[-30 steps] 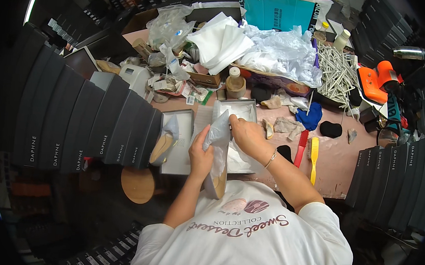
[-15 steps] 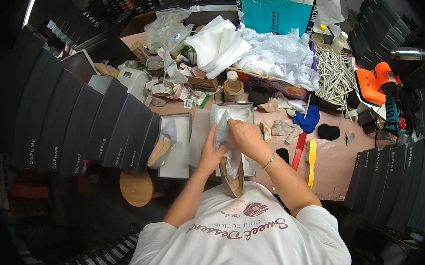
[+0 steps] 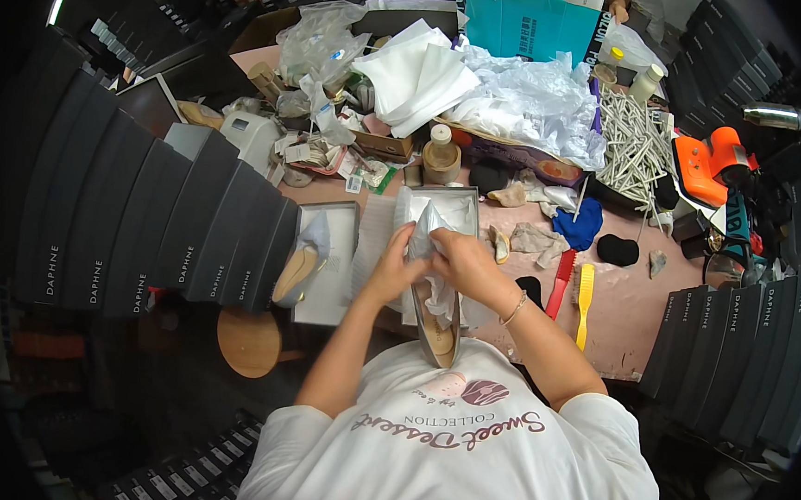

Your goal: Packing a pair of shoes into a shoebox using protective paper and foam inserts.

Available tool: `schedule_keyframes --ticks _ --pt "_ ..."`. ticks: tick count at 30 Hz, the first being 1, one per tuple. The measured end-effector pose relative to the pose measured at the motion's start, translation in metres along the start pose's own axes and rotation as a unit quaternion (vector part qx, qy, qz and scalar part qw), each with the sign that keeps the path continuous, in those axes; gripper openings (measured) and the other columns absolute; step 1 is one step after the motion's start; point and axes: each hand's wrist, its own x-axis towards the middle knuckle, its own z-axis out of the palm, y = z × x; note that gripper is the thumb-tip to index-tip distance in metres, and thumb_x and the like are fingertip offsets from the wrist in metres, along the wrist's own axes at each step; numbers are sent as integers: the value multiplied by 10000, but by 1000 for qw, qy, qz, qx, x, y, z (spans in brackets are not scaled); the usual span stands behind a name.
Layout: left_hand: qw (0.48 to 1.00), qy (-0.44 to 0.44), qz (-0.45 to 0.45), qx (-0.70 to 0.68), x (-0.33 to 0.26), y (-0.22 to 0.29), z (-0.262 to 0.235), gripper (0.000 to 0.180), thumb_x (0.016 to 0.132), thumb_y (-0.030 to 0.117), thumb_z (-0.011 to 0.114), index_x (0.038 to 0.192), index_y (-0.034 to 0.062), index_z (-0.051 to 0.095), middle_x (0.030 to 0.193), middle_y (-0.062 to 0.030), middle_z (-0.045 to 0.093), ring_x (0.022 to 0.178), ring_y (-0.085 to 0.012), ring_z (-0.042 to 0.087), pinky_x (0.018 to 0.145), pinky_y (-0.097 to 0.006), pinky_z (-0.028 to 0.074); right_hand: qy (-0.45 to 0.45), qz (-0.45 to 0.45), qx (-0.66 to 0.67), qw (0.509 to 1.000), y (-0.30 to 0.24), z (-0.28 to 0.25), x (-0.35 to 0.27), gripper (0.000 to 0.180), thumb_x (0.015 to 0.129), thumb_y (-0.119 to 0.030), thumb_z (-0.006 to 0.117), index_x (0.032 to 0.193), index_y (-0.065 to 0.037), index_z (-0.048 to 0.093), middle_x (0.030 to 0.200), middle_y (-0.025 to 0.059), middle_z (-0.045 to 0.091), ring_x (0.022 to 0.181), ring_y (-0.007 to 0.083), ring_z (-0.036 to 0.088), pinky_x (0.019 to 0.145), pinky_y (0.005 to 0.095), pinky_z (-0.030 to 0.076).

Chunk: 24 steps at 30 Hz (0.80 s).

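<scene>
Between my hands is a pale blue-grey pointed shoe (image 3: 425,227), toe away from me and its tan insole near my shirt. White tissue paper (image 3: 439,303) bunches out of its opening. My left hand (image 3: 397,270) is closed around the shoe's left side. My right hand (image 3: 470,266) has its fingers closed on the right side near the opening; the fingertips are partly hidden. Beneath and behind the shoe lies a grey shoebox (image 3: 467,202) lined with white paper. The matching shoe (image 3: 302,264) rests in another shallow grey box part (image 3: 329,308) to the left.
Tall rows of dark shoeboxes (image 3: 123,231) flank the left, with more shoeboxes (image 3: 737,357) at right. A red brush (image 3: 561,285), a yellow brush (image 3: 584,305), a blue cloth (image 3: 577,225) and a bottle (image 3: 441,157) lie around. Another person's hand (image 3: 616,5) shows at the far edge.
My right hand has slid from the shoe's toe back toward its opening, and my left hand has shifted slightly up. Across the table, another person's hand has come into view.
</scene>
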Motion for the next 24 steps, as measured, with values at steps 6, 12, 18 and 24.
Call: schedule_keyframes --ticks 6,12,18,24 --pt "996 -42 31 73 21 30 -12 758 762 189 659 1384 -45 294 1275 -284 487 1159 -380 520 986 -389 405 -73 50 160 983 13 -18 8 334 780 -117 587 1061 62 608 815 197 636 711 234 599 668 335 477" --pt "996 13 -67 61 27 52 12 563 751 310 680 1139 -43 474 1027 -298 605 986 -421 588 830 -450 466 -172 38 148 973 13 -71 22 280 842 -115 562 1061 51 615 816 87 646 713 113 552 655 277 470" --pt "984 24 -84 157 39 65 12 521 741 436 687 908 -43 569 904 -284 632 891 -425 611 759 -466 474 -165 72 139 974 -5 -95 30 302 803 -129 566 1024 67 626 822 137 668 730 143 591 685 292 483" --pt "981 -27 -143 132 52 70 0 517 724 453 685 893 -34 637 894 -244 651 886 -382 631 756 -442 481 -138 59 156 976 -1 -83 24 269 809 -123 558 992 58 638 761 117 652 672 122 554 633 294 467"
